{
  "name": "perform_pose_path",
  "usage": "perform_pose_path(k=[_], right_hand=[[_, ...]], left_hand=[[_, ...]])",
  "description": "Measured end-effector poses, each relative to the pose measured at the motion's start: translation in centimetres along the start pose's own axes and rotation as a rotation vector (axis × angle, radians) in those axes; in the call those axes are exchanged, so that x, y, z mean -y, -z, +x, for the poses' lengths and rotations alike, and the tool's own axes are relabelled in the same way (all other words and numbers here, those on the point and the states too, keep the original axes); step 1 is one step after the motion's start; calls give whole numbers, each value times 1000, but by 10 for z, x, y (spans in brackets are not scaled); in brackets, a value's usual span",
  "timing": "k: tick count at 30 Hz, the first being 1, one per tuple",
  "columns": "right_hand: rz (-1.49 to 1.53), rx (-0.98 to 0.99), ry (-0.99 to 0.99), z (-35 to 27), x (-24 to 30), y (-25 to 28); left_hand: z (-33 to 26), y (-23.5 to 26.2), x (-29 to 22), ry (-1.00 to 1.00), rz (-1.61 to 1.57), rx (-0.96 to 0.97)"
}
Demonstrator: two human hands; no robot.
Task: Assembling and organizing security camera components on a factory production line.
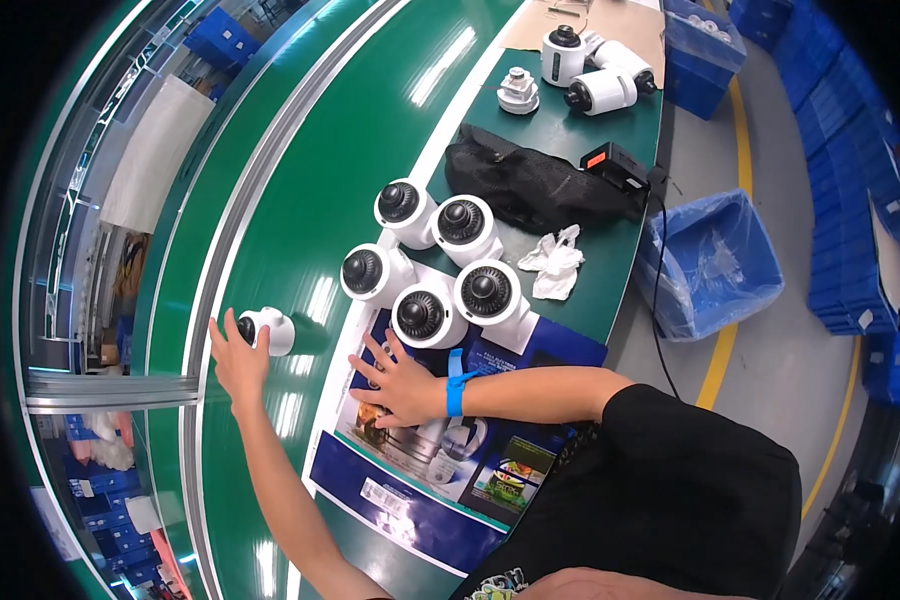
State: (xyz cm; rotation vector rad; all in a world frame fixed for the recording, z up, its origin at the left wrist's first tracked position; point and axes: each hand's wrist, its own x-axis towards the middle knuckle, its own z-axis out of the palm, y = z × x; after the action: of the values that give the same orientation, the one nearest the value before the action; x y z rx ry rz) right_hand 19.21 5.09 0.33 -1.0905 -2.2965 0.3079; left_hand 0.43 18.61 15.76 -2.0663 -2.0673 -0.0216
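On the green belt, my left hand (238, 362) reaches to a small white rounded device (279, 333) with a dark end. Its fingers are spread around the dark end; whether they touch it I cannot tell. My right hand (402, 385), with a blue wrist strap (457, 383), lies with fingers spread on a printed cardboard sheet (370, 490). Just beyond its fingertips stand several white cylindrical housings with black ribbed domed tops, the closest being a housing (425, 316) at the sheet's far edge. Another housing (489, 292) stands to its right.
Beyond the housings lie a crumpled white tissue (555, 262), a black mesh bag (520, 180) and a black box (615, 168) with a cable. More white units (605, 90) are at the far table end. A lined blue bin (715, 260) stands on the floor at right.
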Motion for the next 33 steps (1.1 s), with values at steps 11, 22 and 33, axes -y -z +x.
perform_pose_path(k=[11, 22, 33], right_hand=[[27, -3, -16, 0, 1, -1], [-48, -8, -1, 2, 2, -1], [-65, -6, 17, 5, 5, -1]], left_hand=[[1, -92, 27, 57, -167, -326], [-38, -80, 31, -149, -108, -443], [-90, -39, 49, -138, -338, -465]])
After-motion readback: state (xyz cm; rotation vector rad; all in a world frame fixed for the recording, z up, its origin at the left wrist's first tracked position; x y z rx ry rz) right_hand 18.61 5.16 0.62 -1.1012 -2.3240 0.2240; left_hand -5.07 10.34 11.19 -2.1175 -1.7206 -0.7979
